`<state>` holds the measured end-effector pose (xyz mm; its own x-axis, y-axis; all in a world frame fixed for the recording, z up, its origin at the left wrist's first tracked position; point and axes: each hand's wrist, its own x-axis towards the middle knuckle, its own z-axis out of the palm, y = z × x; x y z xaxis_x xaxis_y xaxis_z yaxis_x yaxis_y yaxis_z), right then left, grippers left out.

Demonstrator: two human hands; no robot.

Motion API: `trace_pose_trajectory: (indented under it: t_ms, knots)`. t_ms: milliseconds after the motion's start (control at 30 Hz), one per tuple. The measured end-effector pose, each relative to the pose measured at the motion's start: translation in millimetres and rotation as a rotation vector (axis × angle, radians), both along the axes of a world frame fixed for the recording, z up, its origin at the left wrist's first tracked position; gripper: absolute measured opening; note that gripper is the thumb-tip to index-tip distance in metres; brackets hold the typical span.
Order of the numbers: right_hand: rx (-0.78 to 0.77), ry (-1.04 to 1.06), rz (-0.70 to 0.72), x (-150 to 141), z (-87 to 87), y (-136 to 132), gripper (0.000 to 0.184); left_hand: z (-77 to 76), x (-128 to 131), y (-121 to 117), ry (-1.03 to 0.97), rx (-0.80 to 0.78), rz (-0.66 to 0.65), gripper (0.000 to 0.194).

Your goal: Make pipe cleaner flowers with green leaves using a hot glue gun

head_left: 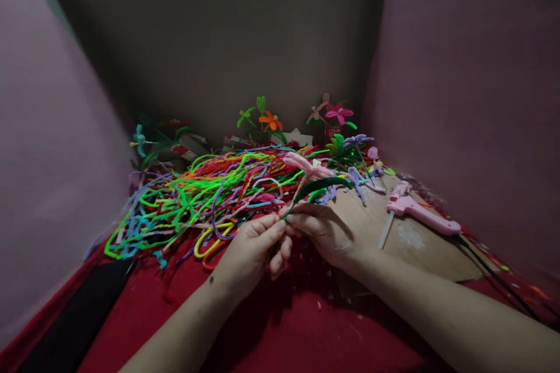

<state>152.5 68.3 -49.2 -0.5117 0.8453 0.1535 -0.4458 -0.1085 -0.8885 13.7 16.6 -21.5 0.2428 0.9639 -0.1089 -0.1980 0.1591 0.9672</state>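
Between my two hands is a pink pipe-cleaner flower [310,169] with a dark green leaf [324,185] curving to the right of its stem. My left hand [258,245] pinches the green lower stem between thumb and fingers. Right beside it, my right hand [321,233] grips the same stem at the base of the leaf, fingertips almost touching those of the left. The pink petals point up and away from me, over the heap of pipe cleaners [210,186]. The stem's lower end is hidden by my fingers.
A pink glue gun [420,213] with a clear glue stick lies on a tan board [406,245] at right, its black cord trailing toward me. Finished flowers [271,120] stand behind the heap. A black strip [79,315] lies at left on the red cloth [262,326].
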Motion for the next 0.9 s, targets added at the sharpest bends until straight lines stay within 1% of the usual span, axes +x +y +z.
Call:
trace_pose_trajectory:
  t_ms: [167, 233, 300, 367, 500, 600, 667, 767, 833, 900]
  knots:
    - [-0.03, -0.012, -0.085, -2.3, 0.7, -4.1, 0.005, -0.5, 4.8, -2.8, 0.412, 0.241, 0.194, 0.015]
    - [-0.016, -0.039, -0.143, -2.0, 2.7, -6.0, 0.004, -3.5, 3.9, -3.8, 0.592, 0.379, 0.285, 0.014]
    - [0.005, -0.081, -0.18, -1.7, 5.0, -7.7, 0.005, -7.7, 1.8, -4.3, 0.762, 0.519, 0.344, 0.013]
    - [-0.005, -0.111, -0.189, -1.9, 6.8, -9.3, 0.007, -12.2, -0.6, -4.5, 0.904, 0.636, 0.351, 0.01]
    - [-0.1, -0.11, -0.233, -4.3, 7.6, -11.5, 0.009, -18.1, -3.2, -5.2, 1.194, 0.84, 0.358, 0.011]
    - [-0.076, -0.14, -0.262, -5.2, 7.0, -12.0, 0.009, -18.7, -3.3, -6.0, 1.358, 0.956, 0.386, 0.016]
    - [-0.012, -0.192, -0.259, -4.4, 7.0, -11.7, 0.01, -18.8, -4.0, -6.0, 1.423, 0.992, 0.371, 0.019]
    - [0.078, -0.265, -0.232, -2.2, 7.8, -10.6, 0.016, -20.0, -7.1, -4.4, 1.423, 0.952, 0.326, 0.02]
    - [0.109, -0.274, -0.213, -1.3, 8.8, -10.1, 0.017, -20.5, -8.9, -2.6, 1.337, 0.874, 0.296, 0.019]
    - [0.089, -0.249, -0.209, -1.5, 10.1, -10.4, 0.017, -19.1, -8.8, -0.8, 1.188, 0.757, 0.272, 0.019]
